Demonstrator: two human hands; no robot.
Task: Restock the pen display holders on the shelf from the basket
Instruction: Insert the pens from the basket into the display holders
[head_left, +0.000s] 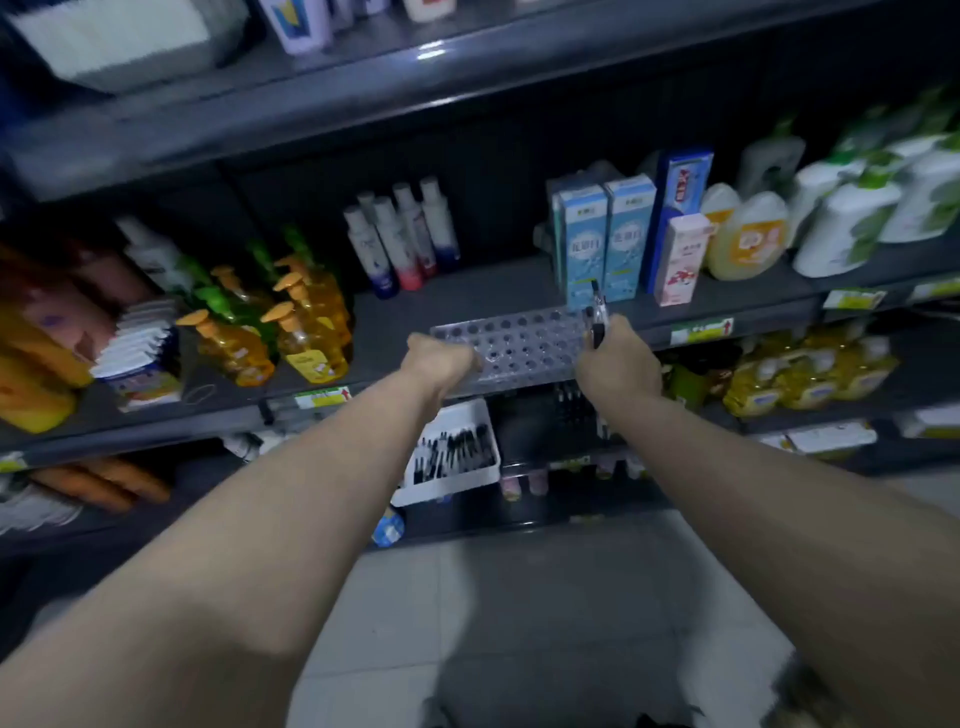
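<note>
A clear plastic pen display holder (519, 345) with several round holes lies at the front edge of the middle shelf. My left hand (441, 361) grips its left end, fingers curled round the edge. My right hand (618, 364) is at the holder's right end and holds a black-and-clear pen (597, 317) upright, tip end above the fist. Below, on the lower shelf, a white basket (452, 488) holds several black pens. No pens stand in the holder's visible holes.
Orange and green pump bottles (306, 332) stand left of the holder, white bottles (400, 239) behind it, blue toothpaste boxes (602, 239) just behind its right end. A dark rack (566, 415) sits beside the basket. Grey tiled floor (519, 623) lies below.
</note>
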